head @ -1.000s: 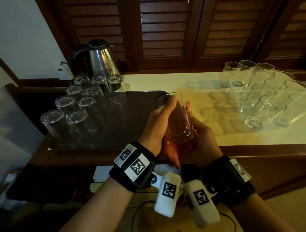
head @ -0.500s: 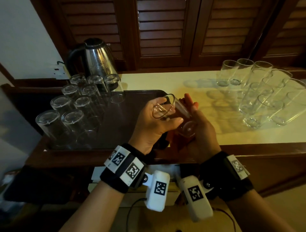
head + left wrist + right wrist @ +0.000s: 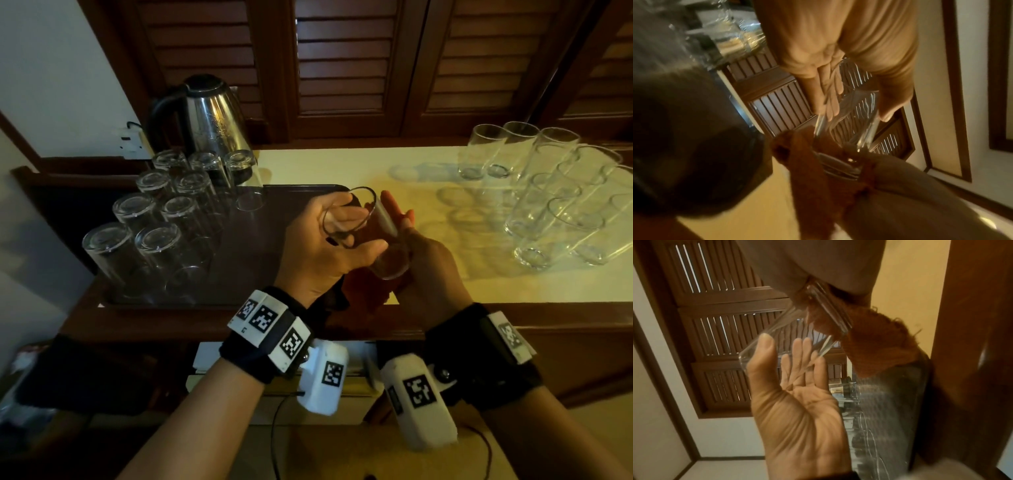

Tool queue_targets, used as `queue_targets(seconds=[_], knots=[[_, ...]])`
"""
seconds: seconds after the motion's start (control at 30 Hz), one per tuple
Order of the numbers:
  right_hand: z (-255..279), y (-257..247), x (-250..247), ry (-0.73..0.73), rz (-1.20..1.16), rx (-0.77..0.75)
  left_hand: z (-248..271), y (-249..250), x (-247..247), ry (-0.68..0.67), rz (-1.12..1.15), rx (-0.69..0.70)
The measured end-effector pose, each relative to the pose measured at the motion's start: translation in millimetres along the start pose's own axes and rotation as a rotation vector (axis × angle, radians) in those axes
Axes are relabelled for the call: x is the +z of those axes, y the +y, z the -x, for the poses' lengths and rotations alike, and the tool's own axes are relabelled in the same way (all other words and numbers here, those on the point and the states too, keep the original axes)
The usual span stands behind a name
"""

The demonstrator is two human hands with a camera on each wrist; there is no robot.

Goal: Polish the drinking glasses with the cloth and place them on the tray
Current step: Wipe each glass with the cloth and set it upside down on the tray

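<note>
My left hand (image 3: 320, 255) pinches a clear drinking glass (image 3: 381, 223) near its rim, thumb on one side and fingers on the other. The glass is tilted, with its mouth turned up and left. My right hand (image 3: 430, 270) cups its base through an orange cloth (image 3: 361, 294). The left wrist view shows the glass (image 3: 855, 116) running from my left hand (image 3: 818, 40) down into the cloth (image 3: 807, 170). In the right wrist view the left hand (image 3: 797, 410) faces palm-on, its thumb on the glass (image 3: 789, 335); the cloth (image 3: 875, 340) hangs from my right hand (image 3: 818, 264). The dark tray (image 3: 274, 274) lies just left of both hands.
Several upturned glasses (image 3: 164, 212) stand on the tray's left half. A steel kettle (image 3: 209, 116) stands behind them. Several upright glasses (image 3: 555, 198) cluster at the right of the pale countertop (image 3: 342, 164). Dark louvred shutters line the back wall.
The glass has tipped from near upright so that its mouth faces me. My left hand has slid from the glass's side to its rim. Both hands have drifted slightly further from me.
</note>
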State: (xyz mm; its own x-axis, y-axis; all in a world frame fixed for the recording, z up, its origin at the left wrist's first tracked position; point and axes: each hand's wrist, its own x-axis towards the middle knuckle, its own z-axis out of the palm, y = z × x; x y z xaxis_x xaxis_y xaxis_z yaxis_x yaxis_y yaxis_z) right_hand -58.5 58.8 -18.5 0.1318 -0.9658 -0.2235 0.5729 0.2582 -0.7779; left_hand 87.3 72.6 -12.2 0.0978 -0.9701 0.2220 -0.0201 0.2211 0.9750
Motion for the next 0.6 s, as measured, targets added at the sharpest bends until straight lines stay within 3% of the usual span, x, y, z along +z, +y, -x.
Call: queue_targets(seconds=[0.13, 0.33, 0.5, 0.6], knots=[[10, 3, 0, 0.014, 0.106, -0.011, -2, 3, -4, 0.007, -0.021, 0.027], [-3, 2, 11, 0.086, -0.067, -0.001, -2, 2, -1, -0.048, -0.030, 0.010], [1, 16, 0, 0.114, 0.250, -0.053, -3, -8, -6, -0.005, -0.099, 0.081], [-1, 13, 1, -0.095, 0.389, -0.026, 4, -13, 0, 0.026, -0.021, 0.041]])
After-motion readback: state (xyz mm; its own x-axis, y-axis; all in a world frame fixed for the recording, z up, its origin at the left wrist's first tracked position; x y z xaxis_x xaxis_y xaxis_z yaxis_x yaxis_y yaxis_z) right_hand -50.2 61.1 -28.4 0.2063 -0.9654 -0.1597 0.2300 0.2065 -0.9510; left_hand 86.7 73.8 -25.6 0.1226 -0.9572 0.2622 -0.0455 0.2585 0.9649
